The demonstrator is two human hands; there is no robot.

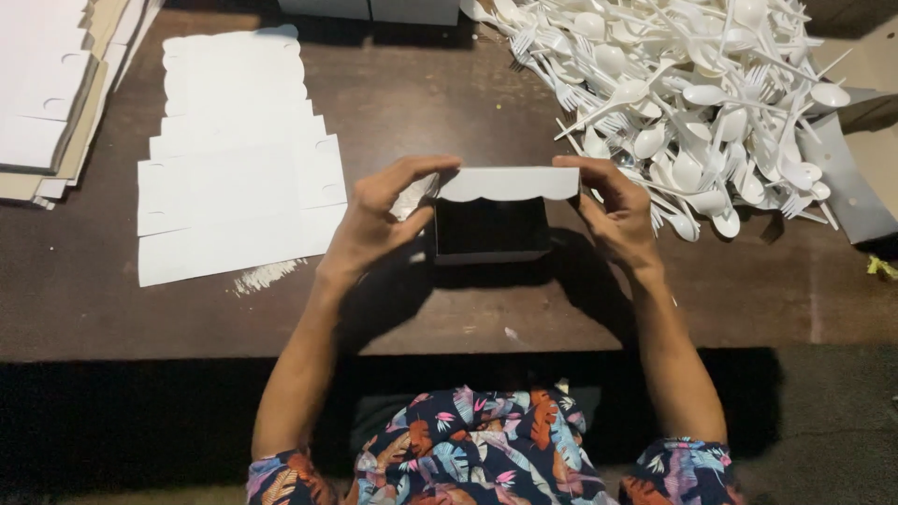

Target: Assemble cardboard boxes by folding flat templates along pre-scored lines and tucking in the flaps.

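Box: a small white cardboard box (pixel 493 217) is held above the dark brown table (pixel 561 309), near the middle of the view; its inside looks dark and its top flap with a scalloped edge is turned towards the camera.
Left hand: the left hand (pixel 379 220) is placed on the left side of the box; the fingers are closed around a side flap and the upper left corner, so the box is gripped.
Right hand: the right hand (pixel 613 210) is placed on the right side; the upper right corner of the flap is pinched between thumb and fingers.
Flat blanks: unfolded white box blanks (pixel 234 159) are laid on the table, left of the box and apart from it.
Cutlery: a big heap of white plastic spoons and forks (pixel 692 93) is seen at the upper right, just beside the right hand.
Stack: more card sheets (pixel 51 93) are piled at the far left edge.
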